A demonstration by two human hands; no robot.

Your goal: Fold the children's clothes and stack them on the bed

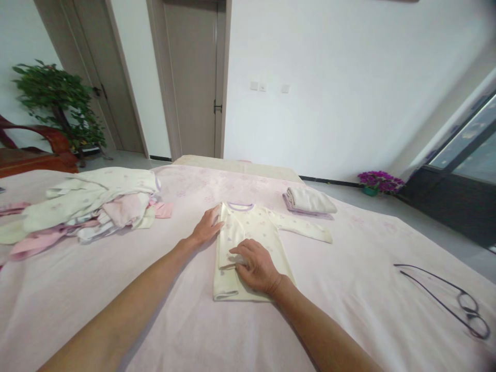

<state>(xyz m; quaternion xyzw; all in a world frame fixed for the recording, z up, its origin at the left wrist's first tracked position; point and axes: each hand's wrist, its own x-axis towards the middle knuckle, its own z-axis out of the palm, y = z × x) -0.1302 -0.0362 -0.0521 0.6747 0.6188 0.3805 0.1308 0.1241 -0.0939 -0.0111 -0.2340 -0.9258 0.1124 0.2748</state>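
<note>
While pink sheet (pixel 341 315) spans work area, clothes heap (pixel 108 196) sits far left. Cream shirt (pixel 265 230) lies flat at center, one sleeve folded over front, other sticking out right. Folded stack (pixel 312 200) just beyond that sleeve. Right hand (pixel 253 263) rests on shirt front, thumb and fingers apart. Left hand (pixel 207 226) at shirt's left edge; can't tell if pinching. Eyeglasses (pixel 471 313) far right.

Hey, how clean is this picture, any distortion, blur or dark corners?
In the head view, wide-angle distortion leans the left door; the right-hand corners darken; fine detail on the shirt looks slightly soft; light is diffuse, with faint shadows beside the forearms.
</note>
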